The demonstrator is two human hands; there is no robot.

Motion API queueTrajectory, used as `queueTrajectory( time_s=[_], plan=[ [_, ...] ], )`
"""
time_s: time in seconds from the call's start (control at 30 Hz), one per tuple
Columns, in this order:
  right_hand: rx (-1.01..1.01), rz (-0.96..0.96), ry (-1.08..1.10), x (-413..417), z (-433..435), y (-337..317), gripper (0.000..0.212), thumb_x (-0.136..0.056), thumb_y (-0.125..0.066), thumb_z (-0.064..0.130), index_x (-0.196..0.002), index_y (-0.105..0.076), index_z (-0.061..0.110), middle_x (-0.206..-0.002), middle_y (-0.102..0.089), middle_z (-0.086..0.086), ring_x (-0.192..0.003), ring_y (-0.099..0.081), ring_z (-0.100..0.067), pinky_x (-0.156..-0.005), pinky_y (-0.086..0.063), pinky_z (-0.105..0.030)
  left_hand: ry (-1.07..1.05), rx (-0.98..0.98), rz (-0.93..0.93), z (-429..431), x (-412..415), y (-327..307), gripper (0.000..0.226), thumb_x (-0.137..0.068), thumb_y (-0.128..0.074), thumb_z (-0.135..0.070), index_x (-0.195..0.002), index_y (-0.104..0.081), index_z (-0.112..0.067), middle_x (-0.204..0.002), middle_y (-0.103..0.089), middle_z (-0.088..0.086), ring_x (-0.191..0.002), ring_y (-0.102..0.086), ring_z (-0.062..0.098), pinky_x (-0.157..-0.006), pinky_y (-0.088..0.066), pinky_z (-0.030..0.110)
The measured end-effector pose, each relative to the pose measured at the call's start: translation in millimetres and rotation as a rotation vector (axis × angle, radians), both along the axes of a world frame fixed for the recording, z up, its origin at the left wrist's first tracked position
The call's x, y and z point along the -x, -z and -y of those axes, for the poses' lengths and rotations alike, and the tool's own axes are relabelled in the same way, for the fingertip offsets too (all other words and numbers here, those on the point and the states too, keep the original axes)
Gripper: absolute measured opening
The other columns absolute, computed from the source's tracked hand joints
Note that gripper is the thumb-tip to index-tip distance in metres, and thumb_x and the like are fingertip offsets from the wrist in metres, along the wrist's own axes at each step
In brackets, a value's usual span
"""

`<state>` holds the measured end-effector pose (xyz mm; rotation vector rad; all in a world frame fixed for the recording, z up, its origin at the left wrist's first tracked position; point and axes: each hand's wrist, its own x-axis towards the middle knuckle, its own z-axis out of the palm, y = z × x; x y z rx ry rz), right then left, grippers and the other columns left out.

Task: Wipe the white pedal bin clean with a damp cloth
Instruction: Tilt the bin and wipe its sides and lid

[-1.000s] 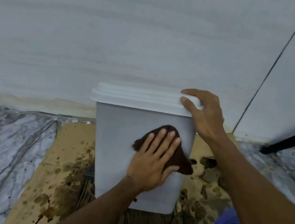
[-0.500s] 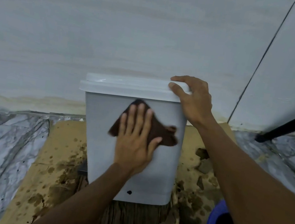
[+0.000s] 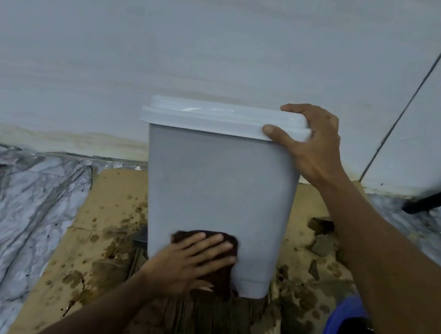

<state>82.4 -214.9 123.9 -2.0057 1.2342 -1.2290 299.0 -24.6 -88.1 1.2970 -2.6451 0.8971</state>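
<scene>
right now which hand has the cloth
The left hand, pressing the brown cloth flat, low on the bin; the right hand only grips the lid corner.

1. Two bare arms of one person show, each from the hand down the forearm.
2. Left hand (image 3: 188,264): bare, with slim fingers and short nails.
3. Left forearm (image 3: 108,312): bare and slender right to the bottom edge.
4. Right hand (image 3: 310,145): bare, with ridged knuckles and a short thumbnail.
5. Right forearm (image 3: 398,262): bare to the right edge, large because it is close to the camera.
</scene>
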Motion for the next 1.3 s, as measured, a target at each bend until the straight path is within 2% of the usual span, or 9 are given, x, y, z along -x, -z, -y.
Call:
queueTrajectory(
  time_s=[0.23,0.53,0.6,0.83,0.93,1.03,1.1,1.2,1.3],
  plan=[
    [-0.022,0.014,0.003,-3.0,8.6,0.9,0.063,-0.061,-0.070,0.078,-0.111,-0.067,0.039,-0.115,-0.061,0.026,-0.129,-0.040,-0.008,-0.109,-0.040,-0.044,-0.419,0.209,-0.607,51.5,12.4,-81.7,0.066,-0.106,-0.035,-0.046,-0.161,-0.019,-0.011,-0.168,-0.006,0.013,-0.158,0.001,0.031,-0.127,-0.002,0.049],
    [-0.008,0.015,-0.003,-3.3,13.2,4.9,0.060,-0.063,-0.071,0.077,-0.110,-0.067,0.039,-0.118,-0.062,0.022,-0.129,-0.043,-0.010,-0.108,-0.041,-0.045,-0.035,0.029,-0.045,-18.4,-39.0,15.3,0.072,-0.105,-0.037,-0.047,-0.164,-0.008,-0.017,-0.171,0.003,0.009,-0.158,-0.001,0.028,-0.128,-0.001,0.043],
    [-0.007,0.024,-0.001,-4.2,11.1,5.1,0.059,-0.064,-0.072,0.075,-0.110,-0.068,0.038,-0.117,-0.062,0.021,-0.128,-0.042,-0.010,-0.108,-0.041,-0.045,-0.057,0.046,-0.077,-15.2,-62.0,2.6,0.070,-0.106,-0.033,-0.047,-0.164,-0.007,-0.018,-0.171,0.002,0.008,-0.158,-0.001,0.027,-0.128,-0.002,0.042],
    [0.024,0.025,-0.012,1.1,-7.2,3.3,0.060,-0.065,-0.070,0.073,-0.114,-0.067,0.038,-0.120,-0.059,0.021,-0.129,-0.038,-0.009,-0.110,-0.037,-0.049,-0.365,0.280,-0.898,41.0,-23.3,-84.3,0.064,-0.108,-0.038,-0.036,-0.161,-0.017,-0.006,-0.169,-0.007,0.014,-0.157,-0.006,0.035,-0.127,-0.014,0.049],
    [0.038,0.030,-0.019,5.9,-21.0,1.3,0.060,-0.066,-0.070,0.072,-0.115,-0.066,0.037,-0.121,-0.059,0.019,-0.129,-0.037,-0.008,-0.111,-0.037,-0.048,-0.459,0.308,-1.482,51.3,-4.4,-120.4,0.062,-0.108,-0.038,-0.037,-0.162,-0.020,-0.011,-0.164,-0.032,0.013,-0.150,-0.035,0.024,-0.115,-0.034,0.019],
    [0.087,0.012,-0.031,11.9,-38.0,0.4,0.061,-0.068,-0.069,0.072,-0.117,-0.065,0.035,-0.122,-0.058,0.017,-0.129,-0.039,-0.012,-0.108,-0.038,-0.051,-0.651,0.496,-1.929,39.5,0.5,-151.0,0.041,-0.110,-0.039,-0.032,-0.143,-0.053,-0.014,-0.106,-0.069,-0.003,-0.098,-0.069,0.010,-0.072,-0.044,0.005],
    [0.135,0.004,-0.040,17.1,-51.1,0.6,0.063,-0.068,-0.067,0.074,-0.118,-0.065,0.035,-0.123,-0.057,0.021,-0.129,-0.040,-0.015,-0.108,-0.039,-0.051,-0.683,0.643,-2.071,26.2,-1.8,-175.8,0.035,-0.110,-0.039,-0.032,-0.129,-0.062,-0.013,-0.100,-0.066,-0.006,-0.101,-0.068,0.017,-0.073,-0.044,0.009],
    [0.147,-0.005,-0.046,24.3,-74.6,0.5,0.065,-0.068,-0.061,0.083,-0.119,-0.061,0.043,-0.129,-0.055,0.024,-0.133,-0.038,-0.016,-0.111,-0.036,-0.052,-0.483,0.569,-2.012,7.3,-4.8,-222.1,0.033,-0.110,-0.038,-0.037,-0.132,-0.059,-0.024,-0.107,-0.066,-0.020,-0.099,-0.063,-0.011,-0.078,-0.046,0.008],
    [0.153,-0.011,-0.041,30.5,-99.7,0.2,0.068,-0.067,-0.061,0.084,-0.120,-0.062,0.041,-0.135,-0.057,0.017,-0.137,-0.037,-0.018,-0.112,-0.035,-0.054,-0.447,0.113,-1.511,4.2,-6.0,-258.4,0.033,-0.109,-0.043,-0.037,-0.138,-0.057,-0.030,-0.100,-0.064,-0.026,-0.085,-0.058,-0.014,-0.072,-0.039,0.003]
  ],
)
